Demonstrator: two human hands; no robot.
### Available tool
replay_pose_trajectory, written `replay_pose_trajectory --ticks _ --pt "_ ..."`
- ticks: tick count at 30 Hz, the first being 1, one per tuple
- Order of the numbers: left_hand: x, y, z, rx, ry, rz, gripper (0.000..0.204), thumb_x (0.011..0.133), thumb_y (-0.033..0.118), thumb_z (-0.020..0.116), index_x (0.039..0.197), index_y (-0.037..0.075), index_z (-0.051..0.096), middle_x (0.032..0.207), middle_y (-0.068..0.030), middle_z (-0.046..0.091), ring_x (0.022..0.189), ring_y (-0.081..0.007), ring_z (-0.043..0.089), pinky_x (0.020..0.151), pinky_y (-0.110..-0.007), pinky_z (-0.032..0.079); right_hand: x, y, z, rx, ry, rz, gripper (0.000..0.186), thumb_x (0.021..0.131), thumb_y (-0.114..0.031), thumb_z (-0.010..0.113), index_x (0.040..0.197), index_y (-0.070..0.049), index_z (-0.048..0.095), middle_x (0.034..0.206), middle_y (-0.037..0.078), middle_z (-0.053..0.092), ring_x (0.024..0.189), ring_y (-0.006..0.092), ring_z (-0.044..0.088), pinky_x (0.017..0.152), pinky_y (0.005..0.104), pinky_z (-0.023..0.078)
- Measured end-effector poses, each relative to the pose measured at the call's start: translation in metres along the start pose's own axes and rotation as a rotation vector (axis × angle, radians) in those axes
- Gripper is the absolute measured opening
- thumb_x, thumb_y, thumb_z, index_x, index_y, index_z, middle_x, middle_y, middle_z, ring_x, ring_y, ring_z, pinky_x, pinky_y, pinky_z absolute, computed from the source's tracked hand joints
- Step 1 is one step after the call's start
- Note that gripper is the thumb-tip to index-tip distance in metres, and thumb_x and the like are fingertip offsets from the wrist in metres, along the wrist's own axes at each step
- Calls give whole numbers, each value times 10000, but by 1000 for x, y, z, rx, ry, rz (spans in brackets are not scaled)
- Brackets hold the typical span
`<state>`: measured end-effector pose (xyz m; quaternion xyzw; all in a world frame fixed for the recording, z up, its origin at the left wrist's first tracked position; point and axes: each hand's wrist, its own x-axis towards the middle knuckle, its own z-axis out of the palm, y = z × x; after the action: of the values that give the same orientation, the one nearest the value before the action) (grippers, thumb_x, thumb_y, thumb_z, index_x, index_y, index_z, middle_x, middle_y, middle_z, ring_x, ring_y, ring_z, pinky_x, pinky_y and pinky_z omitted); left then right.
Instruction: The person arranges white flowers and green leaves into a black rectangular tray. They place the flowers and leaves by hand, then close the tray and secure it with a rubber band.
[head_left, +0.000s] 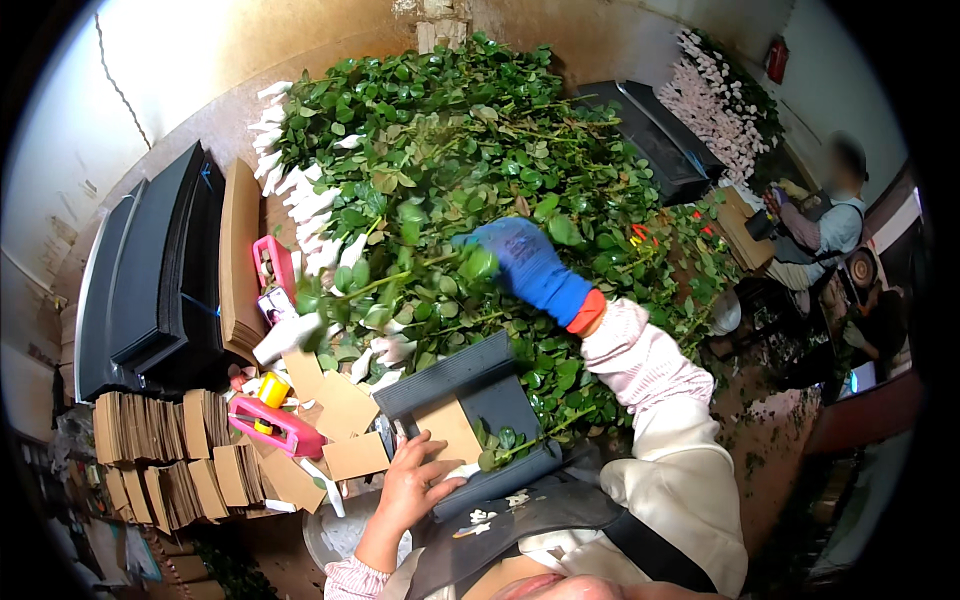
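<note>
Here our bare left hand point(412, 487) lies flat, fingers spread, on the card point(447, 427) atop the dark sheet point(500, 400). Farther out, our gloved right hand point(527, 262) closes around a stem point(400, 277) in the flower pile point(450, 150).

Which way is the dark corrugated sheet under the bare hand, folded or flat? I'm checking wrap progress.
Folded: the dark corrugated sheet bends into angled panels around a brown card, with the left hand pressing its lower edge.
</note>
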<state>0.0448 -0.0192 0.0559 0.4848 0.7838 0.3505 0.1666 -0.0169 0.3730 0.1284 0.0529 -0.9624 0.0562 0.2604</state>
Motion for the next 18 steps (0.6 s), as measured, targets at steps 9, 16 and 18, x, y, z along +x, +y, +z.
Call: replay_pose_trajectory --ticks 9,16,18 --pt "0 -1 7 -141 -14 -68 338 754 281 875 1071 175 823 1237 -95 687 1283 -376 573 1127 -563 400 -96 26 -74 -1 50 159 306 859 -106 632 1147 -171 708 1033 66 693 1024 298 651 933 426 514" --pt "-6 -10 7 -25 4 4 342 765 296 874 1081 177 820 1239 -88 700 1324 -361 559 1148 -561 384 -106 37 -56 -424 2 147 315 767 -32 678 1051 -164 707 984 73 666 980 295 652 881 428 524" --pt "-5 -8 6 -14 38 13 336 759 283 885 1075 188 824 1223 -78 704 1303 -357 578 1121 -558 398 -95 -5 -82 -379 -13 92 374 764 -10 667 1091 -190 702 968 62 660 976 277 654 876 417 524"
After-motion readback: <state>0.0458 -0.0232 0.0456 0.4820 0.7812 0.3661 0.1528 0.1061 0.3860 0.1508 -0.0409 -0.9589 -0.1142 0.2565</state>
